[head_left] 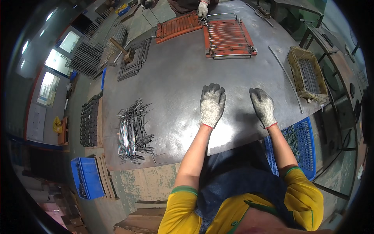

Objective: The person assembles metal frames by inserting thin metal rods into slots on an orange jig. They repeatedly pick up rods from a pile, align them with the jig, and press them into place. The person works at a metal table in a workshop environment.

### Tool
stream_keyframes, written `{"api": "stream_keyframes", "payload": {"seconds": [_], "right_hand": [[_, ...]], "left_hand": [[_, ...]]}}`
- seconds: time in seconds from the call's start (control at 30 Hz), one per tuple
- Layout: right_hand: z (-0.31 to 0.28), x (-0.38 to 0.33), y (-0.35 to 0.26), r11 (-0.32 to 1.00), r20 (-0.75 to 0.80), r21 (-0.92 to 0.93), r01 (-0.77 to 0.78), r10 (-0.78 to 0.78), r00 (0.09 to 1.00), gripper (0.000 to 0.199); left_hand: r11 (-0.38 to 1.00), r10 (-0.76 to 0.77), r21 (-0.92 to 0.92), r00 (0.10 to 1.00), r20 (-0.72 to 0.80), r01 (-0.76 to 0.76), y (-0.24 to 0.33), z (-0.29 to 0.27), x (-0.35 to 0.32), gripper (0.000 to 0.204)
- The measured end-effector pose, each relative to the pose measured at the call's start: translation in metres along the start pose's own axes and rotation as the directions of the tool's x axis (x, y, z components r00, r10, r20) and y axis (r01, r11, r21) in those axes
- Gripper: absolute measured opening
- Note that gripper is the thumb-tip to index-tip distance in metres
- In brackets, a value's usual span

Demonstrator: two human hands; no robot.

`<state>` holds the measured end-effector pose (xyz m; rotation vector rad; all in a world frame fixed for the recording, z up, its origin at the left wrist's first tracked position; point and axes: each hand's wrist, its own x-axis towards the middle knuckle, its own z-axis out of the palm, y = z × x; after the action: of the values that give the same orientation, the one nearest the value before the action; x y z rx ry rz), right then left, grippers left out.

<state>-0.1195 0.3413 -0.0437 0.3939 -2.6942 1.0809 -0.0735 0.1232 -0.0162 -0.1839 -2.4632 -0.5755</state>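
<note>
A grey metal table (pixel 171 84) fills the middle of the view. At its left lies a loose heap of bent metal rods (pixel 135 132), with a stack of wire frames (pixel 134 61) beyond it. Along the far edge, a plain red jig (pixel 177 29) lies beside a co-worker's gloved hand (pixel 203 9). Nearer the centre, the wearer's gloved left hand (pixel 212 101) is palm-down, at or just above the table. Next, beyond both hands and well apart from them, a second red jig (pixel 246 37) carries a wire rack (pixel 224 36). The gloved right hand (pixel 263 104) is also palm-down, fingers bent inward. No object shows in either grip; how wide each is, I cannot tell. At far right stands a box of straight rods (pixel 303 93). My judgement: good handling here means keeping relaxed fingers clear of wire ends and giving the co-worker's hand room.
</note>
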Motion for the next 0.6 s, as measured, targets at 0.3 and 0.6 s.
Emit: {"api": "stream_keyframes", "payload": {"seconds": [0.3,0.6], "right_hand": [[0.007,-0.001,0.015,0.985,-0.047,-0.060,0.160,-0.163,0.985,0.029],[0.004,0.000,0.008,0.995,0.005,-0.006,0.100,-0.100,0.995,0.026]], "left_hand": [[1.000,0.012,0.002,1.000,0.003,-0.012,-0.002,0.001,0.000,0.011],[1.000,-0.006,-0.004,0.999,0.038,0.006,0.002,-0.002,0.001,0.011]]}}
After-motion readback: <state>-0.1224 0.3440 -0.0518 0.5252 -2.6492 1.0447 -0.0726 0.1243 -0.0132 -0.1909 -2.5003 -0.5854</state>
